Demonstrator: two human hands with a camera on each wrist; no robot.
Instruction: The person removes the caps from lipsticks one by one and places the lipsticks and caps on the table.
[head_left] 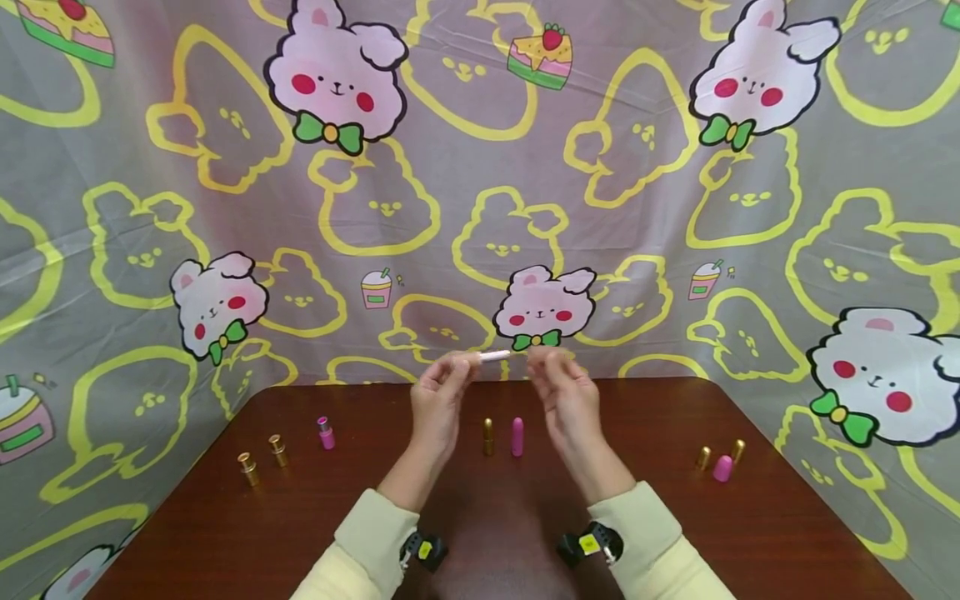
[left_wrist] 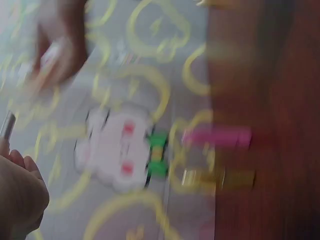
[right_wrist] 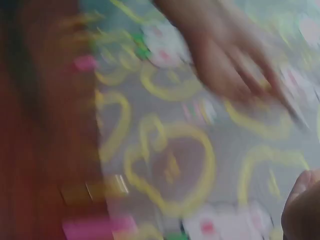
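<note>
My left hand point(head_left: 437, 404) pinches a slim pale stick-like tube point(head_left: 494, 356) above the far part of the table; it points right and looks silvery in the left wrist view. Facing its tip, my right hand point(head_left: 566, 400) is raised, fingers bent and blurred. A gap separates it from the tube, and whether it holds something small cannot be made out. Below, between the hands, a gold lipstick point(head_left: 488, 437) and a pink lipstick point(head_left: 517, 437) stand upright, capped. Both wrist views are smeared by motion.
At left on the brown table point(head_left: 495, 517) stand two uncapped gold lipsticks point(head_left: 247, 469) and an uncapped pink lipstick point(head_left: 326, 433). To the right are two gold caps point(head_left: 703, 457) and a pink cap point(head_left: 723, 468). A patterned cloth point(head_left: 465, 167) hangs behind the table.
</note>
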